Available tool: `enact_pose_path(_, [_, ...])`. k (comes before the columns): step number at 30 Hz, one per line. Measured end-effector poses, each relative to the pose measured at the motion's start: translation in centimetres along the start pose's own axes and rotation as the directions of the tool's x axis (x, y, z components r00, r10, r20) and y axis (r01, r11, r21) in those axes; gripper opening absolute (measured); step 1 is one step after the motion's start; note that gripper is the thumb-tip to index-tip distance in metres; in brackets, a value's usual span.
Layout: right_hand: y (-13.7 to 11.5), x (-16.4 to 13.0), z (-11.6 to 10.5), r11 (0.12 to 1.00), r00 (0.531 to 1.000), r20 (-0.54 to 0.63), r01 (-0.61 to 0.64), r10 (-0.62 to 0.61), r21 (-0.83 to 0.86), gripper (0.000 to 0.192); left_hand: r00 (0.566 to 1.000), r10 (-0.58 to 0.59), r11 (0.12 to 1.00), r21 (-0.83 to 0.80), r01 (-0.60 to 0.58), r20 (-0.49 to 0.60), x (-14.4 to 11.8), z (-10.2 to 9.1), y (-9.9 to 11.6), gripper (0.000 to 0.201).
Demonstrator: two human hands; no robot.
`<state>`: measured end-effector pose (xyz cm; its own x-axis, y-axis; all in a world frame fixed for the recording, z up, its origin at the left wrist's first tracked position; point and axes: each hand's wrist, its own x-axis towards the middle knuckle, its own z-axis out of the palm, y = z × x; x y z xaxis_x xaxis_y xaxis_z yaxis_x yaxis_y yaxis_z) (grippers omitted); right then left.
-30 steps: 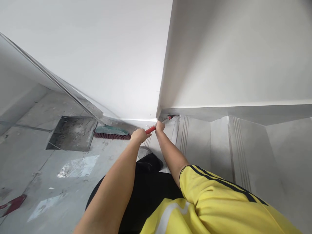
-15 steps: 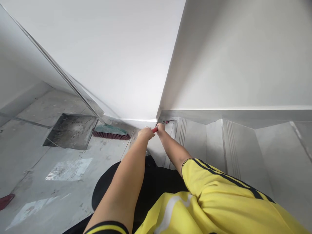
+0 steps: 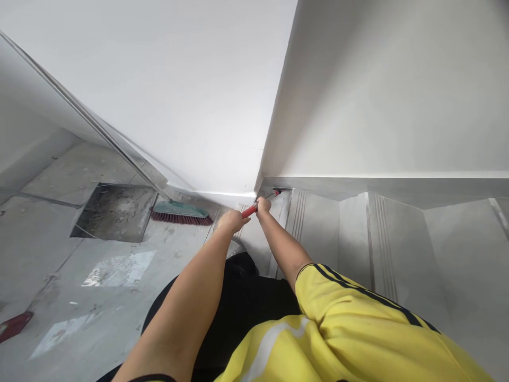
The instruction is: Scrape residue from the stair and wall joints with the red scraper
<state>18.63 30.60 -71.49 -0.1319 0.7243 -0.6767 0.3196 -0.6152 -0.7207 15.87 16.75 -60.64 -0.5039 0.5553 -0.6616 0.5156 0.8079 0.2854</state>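
Note:
Both my hands grip a thin red-handled tool (image 3: 249, 210). My left hand (image 3: 231, 220) holds its near end and my right hand (image 3: 262, 205) holds it further along. The tool's far tip (image 3: 275, 192) reaches into the corner where the white wall (image 3: 199, 95) meets the lowest stair step (image 3: 274, 223). What the tip touches is too small to tell. My arms stretch forward over my black trousers and yellow shirt.
A broom with a green head and red bristles (image 3: 181, 213) leans against the wall to the left. A rough rectangular hole (image 3: 113, 212) opens in the grey floor. Grooved grey stair steps (image 3: 358, 239) run to the right. A red object (image 3: 14, 324) lies at the far left.
My hands have drawn slightly apart along the red handle, showing more of it. The tool's tip stays in the corner. The camera has shifted a little.

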Motion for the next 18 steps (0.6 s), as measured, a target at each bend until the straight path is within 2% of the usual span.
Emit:
enact_pose_path(9, [-0.4, -0.4, 0.1, 0.997, 0.997, -0.035, -0.074, 0.075, 0.024, 0.011, 1.0, -0.021, 1.0, 0.006, 0.021, -0.01, -0.1, 0.5, 0.0, 0.048])
enact_pose_path(18, [-1.1, -0.2, -0.3, 0.994, 0.999, 0.027, 0.042, -0.04, -0.104, 0.005, 0.999, 0.025, 1.0, 0.008, -0.025, -0.026, -0.3, -1.1, 0.6, 0.048])
